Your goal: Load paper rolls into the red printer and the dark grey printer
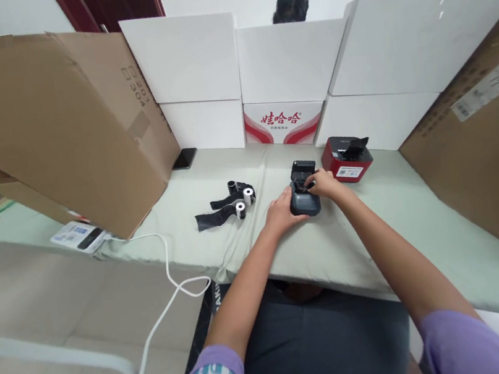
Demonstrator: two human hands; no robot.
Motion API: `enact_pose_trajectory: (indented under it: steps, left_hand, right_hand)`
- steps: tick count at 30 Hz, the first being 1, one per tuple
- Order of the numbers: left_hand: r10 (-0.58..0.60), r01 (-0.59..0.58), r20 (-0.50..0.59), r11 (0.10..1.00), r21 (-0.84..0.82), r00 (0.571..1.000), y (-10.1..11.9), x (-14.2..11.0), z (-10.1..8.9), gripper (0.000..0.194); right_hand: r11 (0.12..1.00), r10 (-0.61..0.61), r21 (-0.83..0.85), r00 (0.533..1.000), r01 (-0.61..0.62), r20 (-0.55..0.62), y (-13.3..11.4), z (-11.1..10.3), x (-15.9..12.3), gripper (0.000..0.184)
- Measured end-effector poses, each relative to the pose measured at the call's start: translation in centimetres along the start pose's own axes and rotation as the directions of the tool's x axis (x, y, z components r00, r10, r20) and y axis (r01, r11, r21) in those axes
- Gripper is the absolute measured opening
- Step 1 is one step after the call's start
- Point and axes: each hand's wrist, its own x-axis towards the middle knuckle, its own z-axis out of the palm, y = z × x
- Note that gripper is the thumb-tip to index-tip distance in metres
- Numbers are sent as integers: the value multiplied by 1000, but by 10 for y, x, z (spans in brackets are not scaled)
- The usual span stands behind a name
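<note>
A small dark device with a flipped-up lid, which looks like a portable printer (pixel 305 205), lies on the cloth-covered table in front of me. My left hand (pixel 280 212) grips its left side, thumb along the near edge. Over the open compartment, the fingers of my right hand (pixel 323 183) are pinched together; whatever they hold is hidden. To the left lie several small rolls with black strips trailing from them, among them a white-ended roll (pixel 240 211). A red and black box-shaped device (pixel 347 160) stands just beyond my right hand, a black strip sticking out of its top.
White boxes (pixel 193 58) form a wall along the back, with cardboard boxes (pixel 118 125) at left and right. A phone (pixel 184 158) lies at the back left. A white power strip (pixel 79 236) with a hanging cable sits at the left edge. Someone's head shows behind the boxes.
</note>
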Motion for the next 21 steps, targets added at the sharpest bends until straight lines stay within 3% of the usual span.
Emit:
enact_pose_trajectory:
  steps: [5, 8, 11, 14, 17, 19, 21]
  left_hand:
    - [-15, 15, 11, 1000, -5, 1000, 4, -1, -3, 110]
    - [-18, 18, 13, 1000, -9, 1000, 5, -1, -4, 111]
    - [-22, 22, 9, 1000, -11, 1000, 5, -1, -5, 112]
    - [-19, 20, 19, 1000, -25, 1000, 5, 0, -6, 108]
    - [-17, 19, 45, 999, -40, 999, 4, 1, -6, 110]
    - [-43, 45, 52, 998, -38, 998, 4, 1, -5, 114]
    - [-78, 80, 57, 997, -25, 995, 4, 2, -3, 116]
  right_hand:
    - [997, -33, 66, 988, 43, -151, 3, -3, -6, 28]
    - [983, -23, 167, 947, 81, -321, 6, -21, -14, 28]
    - [925, -104, 296, 907, 240, -408, 4, -45, -21, 33]
    - [809, -196, 455, 901, 371, -386, -9, -63, -24, 46]
    - [671, -193, 643, 924, 369, -329, -28, -67, -19, 54]
    - [665, -167, 673, 943, 324, -289, -40, -63, -11, 51]
    - [724, -135, 636, 960, 266, -247, -53, -56, 1, 43]
